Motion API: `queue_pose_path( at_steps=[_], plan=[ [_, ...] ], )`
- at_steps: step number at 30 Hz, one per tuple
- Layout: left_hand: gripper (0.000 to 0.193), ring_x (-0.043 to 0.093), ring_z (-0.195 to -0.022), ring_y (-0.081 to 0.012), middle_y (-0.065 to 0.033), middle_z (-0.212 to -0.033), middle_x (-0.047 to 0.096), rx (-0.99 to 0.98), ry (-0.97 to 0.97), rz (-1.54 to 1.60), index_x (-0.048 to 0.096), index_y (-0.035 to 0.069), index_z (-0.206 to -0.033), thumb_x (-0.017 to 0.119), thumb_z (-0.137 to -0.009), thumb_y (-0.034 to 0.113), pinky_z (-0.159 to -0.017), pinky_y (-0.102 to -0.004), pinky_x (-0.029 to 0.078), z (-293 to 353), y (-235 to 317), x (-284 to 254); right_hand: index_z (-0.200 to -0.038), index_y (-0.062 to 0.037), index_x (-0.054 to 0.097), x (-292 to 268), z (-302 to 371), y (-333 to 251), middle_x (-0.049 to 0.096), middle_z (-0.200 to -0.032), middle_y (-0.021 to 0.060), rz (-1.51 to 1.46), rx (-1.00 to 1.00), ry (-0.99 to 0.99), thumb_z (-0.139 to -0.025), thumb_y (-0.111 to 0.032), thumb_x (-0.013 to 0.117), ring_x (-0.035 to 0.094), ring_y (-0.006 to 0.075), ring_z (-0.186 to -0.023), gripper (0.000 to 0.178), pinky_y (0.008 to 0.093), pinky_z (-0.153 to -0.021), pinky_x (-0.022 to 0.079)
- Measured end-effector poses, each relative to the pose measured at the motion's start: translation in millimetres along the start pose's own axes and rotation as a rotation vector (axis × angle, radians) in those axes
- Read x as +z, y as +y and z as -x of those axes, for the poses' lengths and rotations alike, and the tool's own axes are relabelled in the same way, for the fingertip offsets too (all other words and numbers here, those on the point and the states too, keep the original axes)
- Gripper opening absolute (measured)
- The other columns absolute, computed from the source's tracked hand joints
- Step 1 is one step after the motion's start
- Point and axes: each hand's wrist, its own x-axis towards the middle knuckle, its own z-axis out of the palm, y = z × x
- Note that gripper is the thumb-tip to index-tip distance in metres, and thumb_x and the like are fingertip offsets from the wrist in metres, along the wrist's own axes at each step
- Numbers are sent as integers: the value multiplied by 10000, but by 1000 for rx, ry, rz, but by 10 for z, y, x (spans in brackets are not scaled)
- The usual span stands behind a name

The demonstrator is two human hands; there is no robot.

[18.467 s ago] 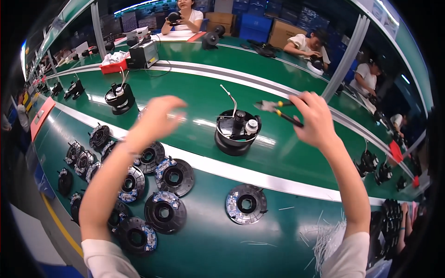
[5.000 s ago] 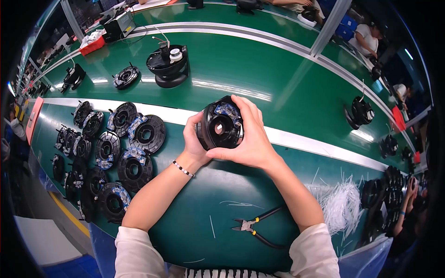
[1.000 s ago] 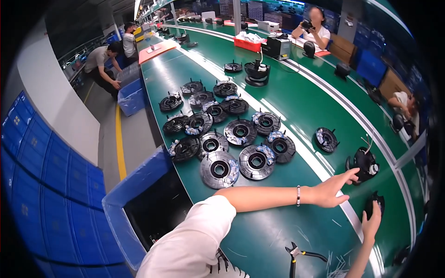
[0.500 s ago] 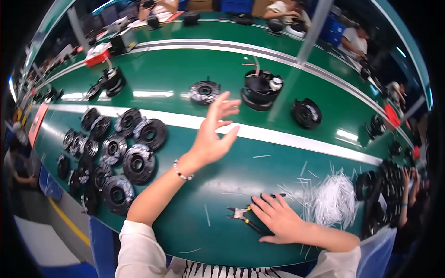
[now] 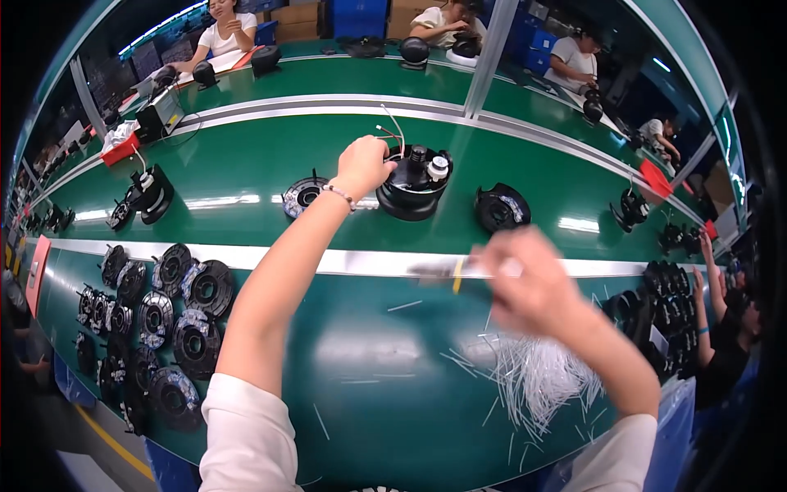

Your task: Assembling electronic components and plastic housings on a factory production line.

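A black round housing (image 5: 410, 193) stands on the far green surface, with a white round part and thin wires (image 5: 395, 123) rising from it. At its left rim, beside the wires, my left hand (image 5: 362, 170) is closed on the housing; its fingertips are partly hidden. My right hand (image 5: 525, 275), smeared by motion, is raised over the near bench, closed around a pair of diagonal cutters (image 5: 447, 269) whose blurred jaws point left. A black ring-shaped part (image 5: 302, 197) lies just left of the housing, partly behind my left wrist. Another black round part (image 5: 500, 208) lies to its right.
Several black ring-shaped parts (image 5: 197, 343) crowd the left of the bench. A heap of white plastic strips (image 5: 545, 373) lies at the right, near stacked black parts (image 5: 668, 312). A metal strip (image 5: 361, 263) divides the surfaces. Other people work beyond and at the right.
My left hand has reached forward from open to closed at the housing. The cutters, lying on the bench before, are now lifted in my right hand. The view has shifted.
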Motion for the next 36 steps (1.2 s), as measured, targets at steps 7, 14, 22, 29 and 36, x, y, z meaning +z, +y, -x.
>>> queue_pose_path(
  at_steps=[7, 14, 22, 29, 36],
  plan=[
    [120, 596, -734, -312, -148, -778, 622, 6, 0, 64, 667, 64, -746, 627, -713, 173, -671, -379, 486, -237, 129, 221, -1024, -8, 534, 188, -614, 1702, 514, -888, 111, 343, 105, -276, -462, -43, 641, 469, 272, -878, 573, 358, -828, 391],
    [139, 608, -649, -300, -163, -690, 619, 67, 69, 141, 670, 51, -782, 600, -732, 160, -632, -360, 491, -308, 114, 318, -952, -103, 623, 675, -862, 1928, 553, -882, 54, 412, 54, -459, -465, -92, 663, 506, 216, -920, 489, 377, -867, 344],
    [129, 600, -705, -317, -153, -718, 619, 64, 3, 198, 667, 74, -763, 572, -743, 159, -662, -392, 491, -330, 267, 363, -942, -133, 623, 824, -920, 1895, 553, -896, 28, 511, 79, -642, -502, -168, 698, 502, 178, -925, 448, 324, -820, 353],
    [141, 600, -667, -313, -170, -699, 614, 81, 15, 213, 672, 55, -788, 589, -738, 158, -647, -371, 487, -365, 404, 422, -821, -104, 635, 801, -819, 1942, 586, -828, 71, 479, 158, -701, -494, -145, 695, 556, 225, -845, 335, 326, -726, 442],
    [180, 583, -613, -322, -158, -671, 599, 167, 216, 506, 658, 59, -711, 596, -740, 225, -554, -353, 470, -156, 498, 298, -854, -90, 636, 364, -546, 2056, 599, -807, 97, 436, 278, -407, -513, -82, 647, 573, 277, -809, 342, 356, -714, 477]
  ],
)
